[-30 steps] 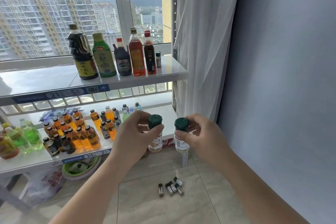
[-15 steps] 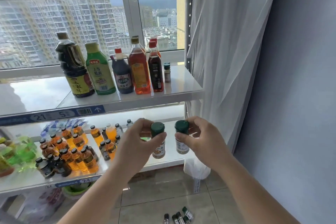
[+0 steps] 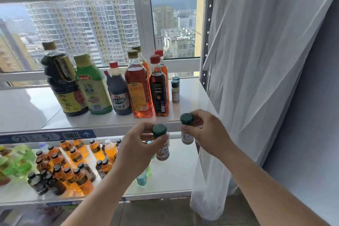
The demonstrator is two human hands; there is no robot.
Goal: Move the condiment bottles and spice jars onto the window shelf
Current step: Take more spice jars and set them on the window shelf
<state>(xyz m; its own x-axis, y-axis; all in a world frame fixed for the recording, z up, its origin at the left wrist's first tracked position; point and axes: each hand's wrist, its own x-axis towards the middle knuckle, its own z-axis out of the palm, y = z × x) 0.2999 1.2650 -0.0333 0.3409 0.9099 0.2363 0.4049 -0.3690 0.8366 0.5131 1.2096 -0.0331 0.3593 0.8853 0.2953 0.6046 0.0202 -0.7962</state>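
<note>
Holding one green-capped spice jar in each hand, I am hovering just in front of the window shelf [image 3: 192, 101]. My left hand [image 3: 135, 145] is pinching the left jar [image 3: 162, 152] just under its cap, thumb and fingers curled round it. My right hand [image 3: 207, 130] is pinching the right jar [image 3: 187, 136] the same way, a little higher and nearer the curtain [image 3: 256, 60]. Both jars are hanging in the air before the shelf lip, above the lower shelf [image 3: 176, 170], not yet set down. I am judging the bare patch right of the dark red-capped bottle [image 3: 158, 93] to be tight. Going in low, I am risking a knock on the lip. Going in wide, I am risking toppling the two small jars [image 3: 175, 91] standing there, or snagging the curtain. Gripped so high, a jar may swing or slip.
</note>
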